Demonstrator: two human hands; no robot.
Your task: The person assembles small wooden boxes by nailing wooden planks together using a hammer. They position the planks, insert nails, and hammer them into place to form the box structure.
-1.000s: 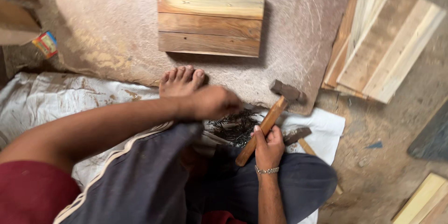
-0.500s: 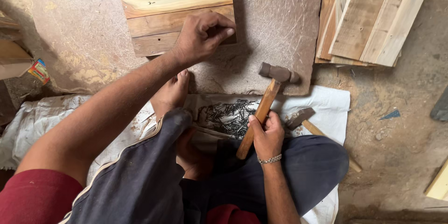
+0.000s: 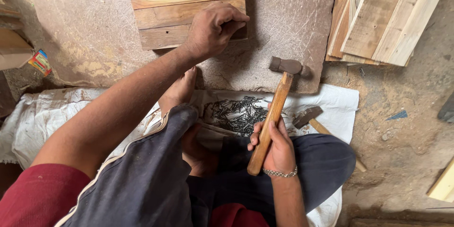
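1. While the person sits on the floor with knees bent, the left hand (image 3: 215,27) reaches forward and rests on the lower right corner of a wooden panel (image 3: 184,0), its fingers curled together against the wood.
2. That panel is made of several planks side by side, pale yellow-green at the far edge and browner near the hand, and it lies flat on a brownish fibre board (image 3: 283,23) spread over the floor.
3. The right hand (image 3: 274,146) is clamped around the lower part of the wooden handle of a hammer (image 3: 276,109), whose dark metal head points away from the person and hangs over the near edge of the fibre board.
4. Just left of the hammer handle, a heap of dark nails (image 3: 236,113) lies on a white cloth (image 3: 331,104) that covers the floor under the person.
5. A second hammer (image 3: 309,117) lies on that cloth, just right of the right hand.
6. A bare foot (image 3: 179,92) rests at the near edge of the fibre board, below the left forearm.
7. A stack of loose wooden boards (image 3: 388,14) lies at the far right, overlapping the right edge of the fibre board.
8. A metal bracelet (image 3: 280,173) circles the right wrist.
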